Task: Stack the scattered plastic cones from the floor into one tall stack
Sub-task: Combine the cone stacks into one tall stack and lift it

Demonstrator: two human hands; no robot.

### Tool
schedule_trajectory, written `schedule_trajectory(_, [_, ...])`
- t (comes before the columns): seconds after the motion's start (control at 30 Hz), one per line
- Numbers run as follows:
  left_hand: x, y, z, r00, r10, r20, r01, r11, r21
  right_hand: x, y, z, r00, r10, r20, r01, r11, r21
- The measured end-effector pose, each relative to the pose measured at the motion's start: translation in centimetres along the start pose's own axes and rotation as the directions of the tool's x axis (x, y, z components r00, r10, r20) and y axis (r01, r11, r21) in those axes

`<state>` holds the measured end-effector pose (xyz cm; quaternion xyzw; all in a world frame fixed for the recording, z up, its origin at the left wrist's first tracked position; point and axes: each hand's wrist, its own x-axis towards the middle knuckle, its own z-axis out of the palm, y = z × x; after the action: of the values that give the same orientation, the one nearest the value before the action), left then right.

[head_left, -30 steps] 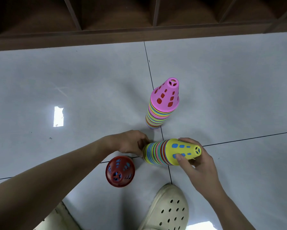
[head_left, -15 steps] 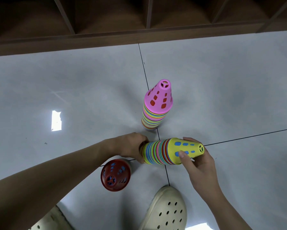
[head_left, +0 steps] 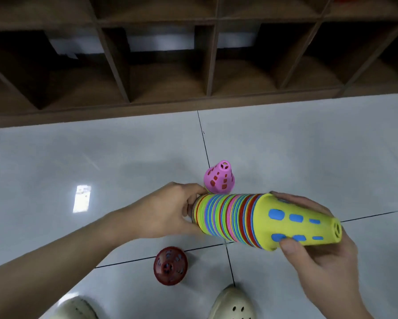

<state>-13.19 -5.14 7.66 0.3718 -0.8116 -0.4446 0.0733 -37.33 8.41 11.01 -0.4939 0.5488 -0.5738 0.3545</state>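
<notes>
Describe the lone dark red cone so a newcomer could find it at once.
Start from the white clogs at the bottom edge. On the grey floor just beyond them, left of the tile seam, stands the dark red cone. Unlike the pink-topped stack and hand-held yellow-topped stack, it stands alone.

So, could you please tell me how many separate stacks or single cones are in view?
3: the yellow-topped stack held sideways by the left hand and right hand; the pink-topped stack upright behind it, its lower part hidden; the red cone on the floor.
</notes>
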Motion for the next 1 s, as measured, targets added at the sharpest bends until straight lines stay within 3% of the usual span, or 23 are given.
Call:
schedule_trajectory(0.2, [-1.0, 5.6, -4.7, 0.953, 0.038, -0.301, -0.059, 0.996, -0.062, 5.8, -8.9, 0.7, 0.990, -0.105, 0.099, 0.103, 0.994, 0.024])
schedule_trajectory(0.43, [1.8, 5.5, -3.2, 0.880, -0.058, -0.472, -0.002, 0.992, -0.127, 11.1, -12.4, 2.4, 0.969, -0.050, 0.241, 0.101, 0.974, -0.204])
schedule_trajectory(0.67, [3.0, 3.8, 0.1, 0.863, -0.133, -0.487, 0.041, 0.980, -0.195, 12.4, -10.5, 2.8, 0.961, 0.030, 0.276, 0.067, 0.940, -0.334])
schedule_trajectory(1.0, [5.4, 0.0, 2.8, 0.908, -0.220, -0.357, 0.166, 0.970, -0.176, 13.1, -6.6, 4.4, 0.949, 0.131, 0.288, 0.014, 0.893, -0.449])
